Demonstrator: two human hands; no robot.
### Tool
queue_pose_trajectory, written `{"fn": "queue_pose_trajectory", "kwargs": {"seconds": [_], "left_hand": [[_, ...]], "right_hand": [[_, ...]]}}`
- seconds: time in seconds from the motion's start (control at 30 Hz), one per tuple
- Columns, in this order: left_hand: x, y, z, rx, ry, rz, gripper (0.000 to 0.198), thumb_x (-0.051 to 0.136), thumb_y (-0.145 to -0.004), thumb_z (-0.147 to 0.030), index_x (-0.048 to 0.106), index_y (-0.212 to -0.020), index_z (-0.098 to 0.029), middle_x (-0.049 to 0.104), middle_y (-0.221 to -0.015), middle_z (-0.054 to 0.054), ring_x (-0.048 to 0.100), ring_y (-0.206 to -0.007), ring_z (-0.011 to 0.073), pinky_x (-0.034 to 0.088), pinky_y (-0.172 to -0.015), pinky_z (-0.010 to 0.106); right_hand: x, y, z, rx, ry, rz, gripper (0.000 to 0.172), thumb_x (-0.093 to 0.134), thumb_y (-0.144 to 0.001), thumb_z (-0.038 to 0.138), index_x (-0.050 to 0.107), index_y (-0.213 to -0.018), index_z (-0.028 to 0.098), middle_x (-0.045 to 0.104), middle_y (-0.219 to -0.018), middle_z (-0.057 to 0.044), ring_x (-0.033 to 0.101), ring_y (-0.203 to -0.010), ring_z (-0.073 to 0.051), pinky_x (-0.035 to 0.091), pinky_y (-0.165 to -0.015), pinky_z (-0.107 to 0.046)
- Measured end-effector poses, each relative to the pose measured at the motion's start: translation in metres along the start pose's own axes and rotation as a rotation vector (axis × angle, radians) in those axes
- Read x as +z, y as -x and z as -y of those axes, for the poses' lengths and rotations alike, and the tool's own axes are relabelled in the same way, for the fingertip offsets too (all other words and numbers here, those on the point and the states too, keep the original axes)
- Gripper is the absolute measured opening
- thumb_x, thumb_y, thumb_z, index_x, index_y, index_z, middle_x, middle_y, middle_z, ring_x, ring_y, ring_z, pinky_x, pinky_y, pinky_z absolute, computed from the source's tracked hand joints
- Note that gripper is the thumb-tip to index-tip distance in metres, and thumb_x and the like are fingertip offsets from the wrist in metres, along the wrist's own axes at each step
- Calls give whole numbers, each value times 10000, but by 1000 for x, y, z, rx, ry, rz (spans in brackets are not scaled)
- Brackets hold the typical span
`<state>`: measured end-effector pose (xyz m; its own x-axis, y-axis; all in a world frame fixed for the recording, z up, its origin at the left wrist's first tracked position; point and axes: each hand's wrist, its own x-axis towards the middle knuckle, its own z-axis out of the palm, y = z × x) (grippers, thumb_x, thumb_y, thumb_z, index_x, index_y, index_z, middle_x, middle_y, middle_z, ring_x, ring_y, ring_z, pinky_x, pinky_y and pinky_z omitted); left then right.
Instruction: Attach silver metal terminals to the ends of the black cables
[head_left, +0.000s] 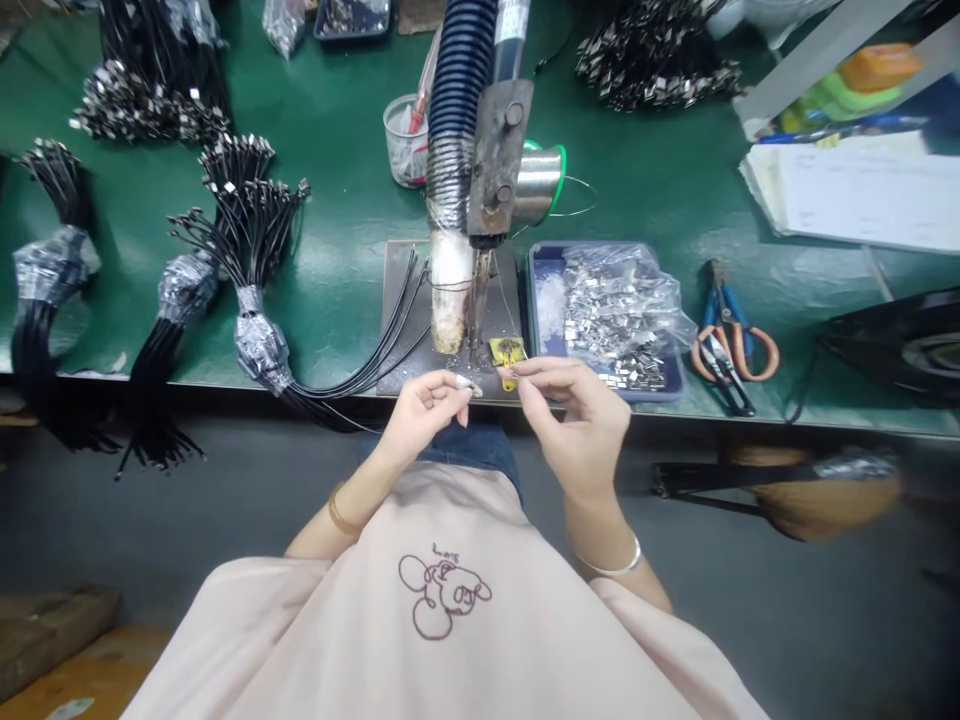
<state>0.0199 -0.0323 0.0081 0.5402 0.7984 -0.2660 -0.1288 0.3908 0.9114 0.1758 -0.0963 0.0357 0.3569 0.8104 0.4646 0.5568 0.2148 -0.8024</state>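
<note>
My left hand is closed in a pinch at the front edge of the bench. Something small and whitish shows at its fingertips, too small to name. To the right, my right hand has thumb and forefinger pinched together; what lies between them I cannot make out. Its fingertips are beside a small yellow holder on a dark metal plate. Above the hands, a metal soldering fixture points down at the plate. Thin black cables run from a wrapped bundle onto the plate, left of the fixture.
A blue tray holds a plastic bag and many small metal connectors. Pliers and cutters lie right of it. A solder spool, a ribbed hose and a clear cup stand behind. More cable bundles lie left.
</note>
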Motion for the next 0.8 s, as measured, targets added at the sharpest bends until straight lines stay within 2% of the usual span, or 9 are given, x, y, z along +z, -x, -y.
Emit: {"fn": "queue_pose_trajectory", "kwargs": {"seconds": [0.2, 0.37, 0.47, 0.63, 0.8], "left_hand": [[3, 0, 0, 68, 16, 35, 415, 804, -740, -528, 633, -776, -151, 587, -515, -29, 511, -489, 79, 383, -518, 213], [4, 2, -2, 103, -9, 22, 401, 818, -734, -509, 640, -757, -150, 614, -555, -22, 537, -513, 79, 442, -564, 222], [4, 3, -2, 117, -36, 14, 422, 820, -717, -538, 658, -736, -149, 608, -557, -18, 544, -525, 89, 460, -570, 232], [3, 3, 0, 160, -80, 13, 412, 782, -747, -549, 678, -721, -152, 582, -550, -18, 516, -516, 91, 449, -560, 239], [2, 4, 0, 198, -190, 43, 330, 711, -829, -446, 643, -685, -157, 581, -571, -10, 505, -528, 93, 428, -556, 232]], "right_hand": [[10, 9, 0, 3, 22, -3, 110, 671, -893, 192, 696, -798, 241, 755, -873, -24, 726, -823, -175, 613, -690, -307], [15, 10, -5, 146, -119, 92, 97, 671, -886, 212, 713, -800, 229, 745, -896, -28, 724, -803, -151, 618, -676, -268], [15, 10, -8, 178, -150, 150, 89, 671, -871, 214, 730, -806, 228, 753, -920, -35, 727, -807, -153, 625, -679, -271], [14, 11, -9, 165, -172, 164, 87, 668, -865, 205, 732, -812, 231, 754, -921, -32, 728, -800, -151, 629, -679, -272], [13, 10, -10, 166, -121, 174, 90, 664, -863, 204, 716, -794, 228, 753, -929, -36, 731, -816, -163, 631, -689, -289]]}}
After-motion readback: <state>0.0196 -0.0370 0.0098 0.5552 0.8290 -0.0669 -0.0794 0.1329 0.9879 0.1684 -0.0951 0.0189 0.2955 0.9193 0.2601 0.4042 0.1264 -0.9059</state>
